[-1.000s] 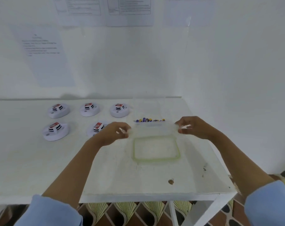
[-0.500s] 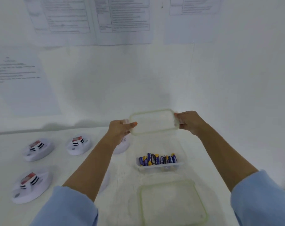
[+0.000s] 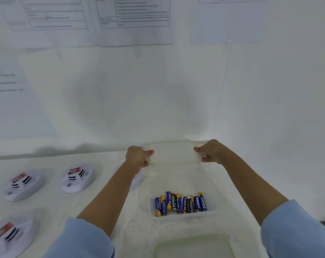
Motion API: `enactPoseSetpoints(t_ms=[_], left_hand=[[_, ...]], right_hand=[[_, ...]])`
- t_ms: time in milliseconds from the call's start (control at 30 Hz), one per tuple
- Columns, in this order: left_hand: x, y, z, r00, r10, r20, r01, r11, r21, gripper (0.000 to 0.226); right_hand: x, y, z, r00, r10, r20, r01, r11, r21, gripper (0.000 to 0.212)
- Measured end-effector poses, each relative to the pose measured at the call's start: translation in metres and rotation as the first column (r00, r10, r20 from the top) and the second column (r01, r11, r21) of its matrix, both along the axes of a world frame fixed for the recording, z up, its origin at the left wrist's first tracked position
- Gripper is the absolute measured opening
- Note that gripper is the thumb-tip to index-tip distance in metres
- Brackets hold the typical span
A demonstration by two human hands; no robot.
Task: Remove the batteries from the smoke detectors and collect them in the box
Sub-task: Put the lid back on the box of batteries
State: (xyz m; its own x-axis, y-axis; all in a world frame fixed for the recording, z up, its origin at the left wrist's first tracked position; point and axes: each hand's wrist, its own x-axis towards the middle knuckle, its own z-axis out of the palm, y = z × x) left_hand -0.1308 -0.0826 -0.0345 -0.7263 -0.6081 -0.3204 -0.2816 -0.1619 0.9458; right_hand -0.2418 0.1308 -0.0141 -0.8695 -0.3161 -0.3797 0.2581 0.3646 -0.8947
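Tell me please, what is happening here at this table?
A person holds a clear plastic box by its two ends, the left hand on one and the right hand on the other, at the far side of the white table near the wall. The blue-and-yellow batteries seem to lie inside it, seen through the plastic. The green-rimmed lid lies apart, nearer to the person. The smoke detectors sit to the left, untouched.

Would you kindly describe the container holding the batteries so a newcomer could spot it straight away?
On the white table, look between the person's two forearms. The small clear container sits there, beyond the green-rimmed lid; it alone holds a row of blue-and-yellow batteries.
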Motion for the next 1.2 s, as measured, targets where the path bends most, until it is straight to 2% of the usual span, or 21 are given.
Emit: enactPoseSetpoints(t_ms=[133,233,333,433,567,800,1033,1200], left_hand=[[-0.001,0.002,-0.002,0.999,0.044,0.015,-0.043,0.996,-0.084,0.059],[0.001,0.002,-0.005,0.998,0.058,0.01,-0.056,0.986,-0.159,0.063],[0.002,0.001,-0.009,0.998,0.066,-0.002,-0.066,0.992,-0.111,0.058],[0.003,-0.002,-0.01,0.997,0.074,-0.01,-0.074,0.995,-0.061,0.044],[0.006,-0.004,-0.008,0.998,0.046,-0.038,-0.044,0.997,0.06,0.067],[0.006,-0.002,-0.007,0.996,0.073,-0.044,-0.065,0.983,0.171,0.058],[0.003,-0.003,-0.007,0.997,0.076,-0.006,-0.075,0.989,0.129,0.059],[0.005,0.0,-0.007,0.995,0.099,-0.026,-0.098,0.995,0.021,0.063]], right_hand=[[-0.004,-0.008,-0.006,0.996,-0.069,-0.049,0.064,0.994,-0.09,0.027],[-0.006,-0.01,-0.007,0.994,-0.073,-0.078,0.065,0.993,-0.095,0.029],[-0.009,-0.009,-0.009,0.995,-0.042,-0.088,0.036,0.997,-0.07,0.041],[-0.01,-0.009,-0.009,0.997,-0.012,-0.073,0.008,0.998,-0.068,0.035],[-0.01,-0.009,-0.006,0.999,0.003,-0.04,-0.005,0.999,-0.051,0.026],[-0.006,-0.007,-0.009,0.998,-0.026,0.054,0.034,0.986,-0.163,0.04],[-0.002,-0.005,-0.012,0.997,-0.018,0.073,0.027,0.992,-0.125,0.039],[-0.003,-0.009,-0.012,0.996,-0.079,-0.052,0.075,0.995,-0.066,0.046]])
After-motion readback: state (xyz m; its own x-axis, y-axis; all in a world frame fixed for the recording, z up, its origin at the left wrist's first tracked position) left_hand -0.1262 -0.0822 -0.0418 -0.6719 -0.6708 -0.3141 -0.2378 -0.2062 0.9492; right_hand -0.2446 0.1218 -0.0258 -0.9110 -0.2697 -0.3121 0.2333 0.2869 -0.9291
